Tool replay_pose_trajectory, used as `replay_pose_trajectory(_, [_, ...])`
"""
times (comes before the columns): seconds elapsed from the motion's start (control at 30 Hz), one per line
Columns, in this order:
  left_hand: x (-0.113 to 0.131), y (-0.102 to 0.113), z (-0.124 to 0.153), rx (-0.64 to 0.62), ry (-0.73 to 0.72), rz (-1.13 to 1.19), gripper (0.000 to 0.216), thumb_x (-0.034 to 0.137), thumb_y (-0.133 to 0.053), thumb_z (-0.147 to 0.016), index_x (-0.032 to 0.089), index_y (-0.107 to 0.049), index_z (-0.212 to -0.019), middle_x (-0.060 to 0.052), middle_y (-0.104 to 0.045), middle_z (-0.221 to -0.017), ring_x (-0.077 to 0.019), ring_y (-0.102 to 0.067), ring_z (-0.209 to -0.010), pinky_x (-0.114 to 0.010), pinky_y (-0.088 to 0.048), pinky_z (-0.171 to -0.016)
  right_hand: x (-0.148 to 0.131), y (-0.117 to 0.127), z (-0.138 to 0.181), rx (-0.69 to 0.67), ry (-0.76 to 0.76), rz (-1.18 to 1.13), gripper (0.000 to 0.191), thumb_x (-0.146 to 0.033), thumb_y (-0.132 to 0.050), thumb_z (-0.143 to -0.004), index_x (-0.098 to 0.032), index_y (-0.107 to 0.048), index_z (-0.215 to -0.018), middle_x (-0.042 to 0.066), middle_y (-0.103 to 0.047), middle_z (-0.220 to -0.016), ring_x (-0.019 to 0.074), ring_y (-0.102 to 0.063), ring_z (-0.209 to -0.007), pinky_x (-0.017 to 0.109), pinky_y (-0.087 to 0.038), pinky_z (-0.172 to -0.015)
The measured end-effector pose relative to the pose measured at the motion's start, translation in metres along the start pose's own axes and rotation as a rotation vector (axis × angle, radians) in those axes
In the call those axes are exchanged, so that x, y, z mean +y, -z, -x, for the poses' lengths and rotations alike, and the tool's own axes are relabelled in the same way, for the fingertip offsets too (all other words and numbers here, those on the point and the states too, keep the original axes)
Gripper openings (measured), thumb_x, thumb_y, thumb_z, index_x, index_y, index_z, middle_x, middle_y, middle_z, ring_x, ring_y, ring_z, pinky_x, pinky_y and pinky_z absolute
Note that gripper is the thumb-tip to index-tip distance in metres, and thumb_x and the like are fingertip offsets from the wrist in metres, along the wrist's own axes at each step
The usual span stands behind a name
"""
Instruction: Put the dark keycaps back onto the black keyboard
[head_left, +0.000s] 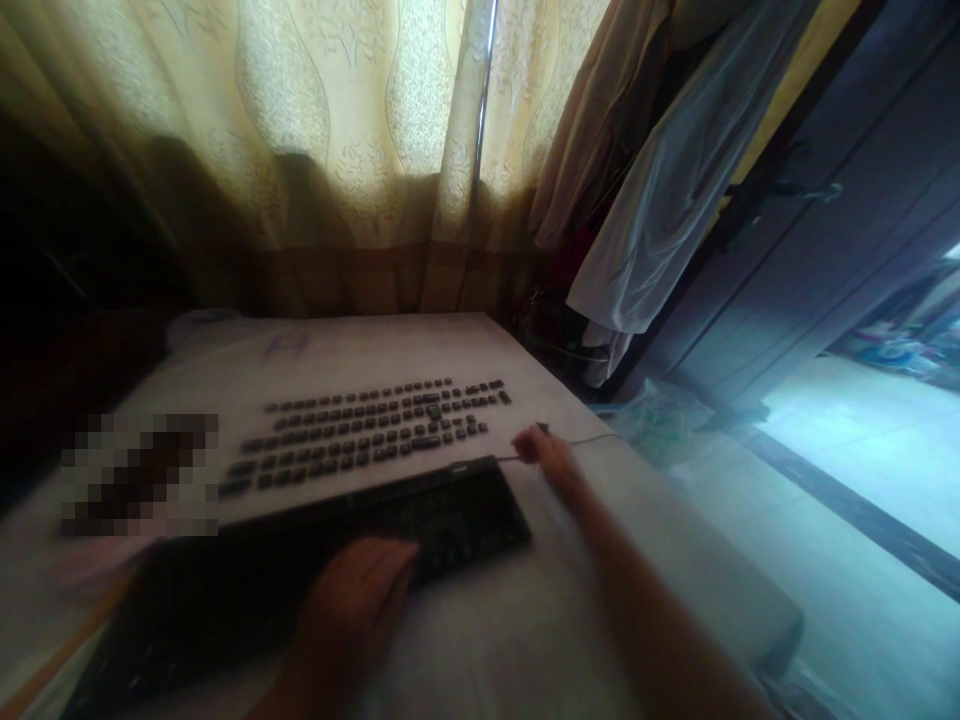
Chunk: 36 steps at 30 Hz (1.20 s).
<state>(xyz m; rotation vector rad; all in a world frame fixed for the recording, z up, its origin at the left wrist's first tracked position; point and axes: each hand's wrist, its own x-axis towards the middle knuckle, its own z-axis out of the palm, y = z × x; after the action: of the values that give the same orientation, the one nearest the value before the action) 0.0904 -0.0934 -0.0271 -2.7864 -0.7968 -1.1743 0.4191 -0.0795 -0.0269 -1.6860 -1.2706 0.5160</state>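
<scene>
A black keyboard frame (pixel 450 515) lies across a white cloth-covered surface (pixel 480 640). Beyond it, several rows of loose black keycaps (pixel 375 430) are laid out on the cloth. My left hand (pixel 360 590) rests on the frame's near edge, fingers curled over it. My right hand (pixel 547 455) reaches past the frame's right end and pinches a thin cable (pixel 592 438) near a small dark plug. The picture is blurred by motion.
Patterned yellow curtains (pixel 337 150) hang behind the surface. Clothes (pixel 660 200) hang at the right beside a dark cabinet door (pixel 825 250). A pale floor (pixel 862 450) lies to the right. A pixelated patch covers something on the left.
</scene>
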Motion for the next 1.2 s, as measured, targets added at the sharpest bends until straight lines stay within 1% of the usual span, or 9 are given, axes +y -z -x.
replay_pose_trajectory(0.13, [0.001,-0.001,0.000,-0.050,-0.035,-0.054,0.024,0.028,-0.048,-0.096,0.020,-0.068,-0.106,-0.005,-0.075,-0.094,-0.0205,-0.070,-0.084,-0.035,-0.057,-0.075,-0.014,0.010,0.022,-0.028,0.006,-0.054,0.058,-0.057,-0.028,-0.095,-0.019,-0.063,-0.068,0.000,-0.048,-0.053,0.0140,-0.049,-0.051,0.025,-0.039,-0.048])
replay_pose_trajectory(0.23, [0.002,-0.001,0.001,-0.090,-0.050,-0.073,0.026,0.032,-0.048,-0.096,0.020,-0.068,-0.106,-0.006,-0.075,-0.095,-0.0219,-0.070,-0.086,-0.038,-0.056,-0.077,-0.021,0.013,0.034,-0.080,0.005,-0.082,0.044,-0.051,-0.039,-0.092,-0.020,-0.061,-0.071,-0.003,-0.045,-0.052,0.0119,-0.044,-0.047,0.024,-0.037,-0.046])
replay_pose_trajectory(0.33, [0.003,-0.001,0.001,-0.112,-0.051,-0.075,0.027,0.033,-0.047,-0.096,0.020,-0.069,-0.105,-0.006,-0.075,-0.096,-0.0220,-0.070,-0.085,-0.038,-0.055,-0.076,-0.023,0.016,0.043,-0.181,-0.028,-0.154,0.032,-0.051,-0.052,-0.085,-0.020,-0.059,-0.078,-0.006,-0.048,-0.052,0.0105,-0.046,-0.044,0.023,-0.039,-0.045])
replay_pose_trajectory(0.43, [0.003,-0.001,0.001,-0.126,-0.056,-0.080,0.026,0.032,-0.048,-0.095,0.020,-0.069,-0.104,-0.005,-0.075,-0.095,-0.0217,-0.070,-0.086,-0.037,-0.055,-0.077,-0.022,0.023,0.047,-0.291,-0.060,-0.243,0.034,-0.052,-0.064,-0.078,-0.019,-0.058,-0.080,-0.004,-0.057,-0.056,0.0117,-0.055,-0.049,0.025,-0.047,-0.051])
replay_pose_trajectory(0.6, [0.002,-0.003,0.004,-0.134,-0.070,-0.093,0.026,0.032,-0.048,-0.095,0.019,-0.068,-0.105,-0.005,-0.075,-0.095,-0.0226,-0.069,-0.086,-0.039,-0.055,-0.077,-0.022,0.034,0.049,-0.377,-0.080,-0.282,0.039,-0.055,-0.069,-0.076,-0.017,-0.061,-0.079,-0.003,-0.060,-0.058,0.0114,-0.057,-0.052,0.026,-0.050,-0.056])
replay_pose_trajectory(0.73, [0.002,-0.005,0.005,-0.128,-0.073,-0.109,0.027,0.032,-0.047,-0.096,0.019,-0.068,-0.106,-0.006,-0.075,-0.097,-0.0224,-0.069,-0.089,-0.038,-0.055,-0.079,-0.025,0.034,0.051,-0.413,-0.084,-0.308,0.036,-0.052,-0.071,-0.075,-0.018,-0.062,-0.078,-0.003,-0.059,-0.060,0.0108,-0.056,-0.054,0.025,-0.049,-0.056])
replay_pose_trajectory(0.9, [0.004,-0.006,0.003,-0.132,-0.047,-0.090,0.028,0.032,-0.047,-0.095,0.021,-0.070,-0.107,-0.006,-0.075,-0.099,-0.0225,-0.069,-0.090,-0.038,-0.056,-0.079,-0.029,0.035,0.054,-0.452,-0.021,-0.288,0.028,-0.045,-0.071,-0.077,-0.018,-0.065,-0.079,-0.001,-0.061,-0.066,0.0112,-0.055,-0.056,0.026,-0.048,-0.057])
replay_pose_trajectory(1.03, [0.004,-0.005,0.003,-0.144,-0.028,-0.073,0.028,0.032,-0.047,-0.095,0.022,-0.069,-0.109,-0.006,-0.074,-0.101,-0.0229,-0.069,-0.093,-0.038,-0.056,-0.080,-0.034,0.036,0.056,-0.464,0.042,-0.213,0.023,-0.042,-0.068,-0.080,-0.018,-0.068,-0.081,-0.001,-0.061,-0.066,0.0122,-0.055,-0.058,0.026,-0.048,-0.057])
replay_pose_trajectory(1.2, [0.002,-0.007,0.005,-0.138,-0.039,-0.071,0.028,0.032,-0.047,-0.095,0.021,-0.069,-0.109,-0.007,-0.075,-0.099,-0.0237,-0.069,-0.092,-0.040,-0.057,-0.080,-0.043,0.035,0.057,-0.462,0.241,0.013,0.015,-0.033,-0.063,-0.085,-0.021,-0.071,-0.081,0.002,-0.066,-0.076,0.0159,-0.062,-0.072,0.028,-0.049,-0.070])
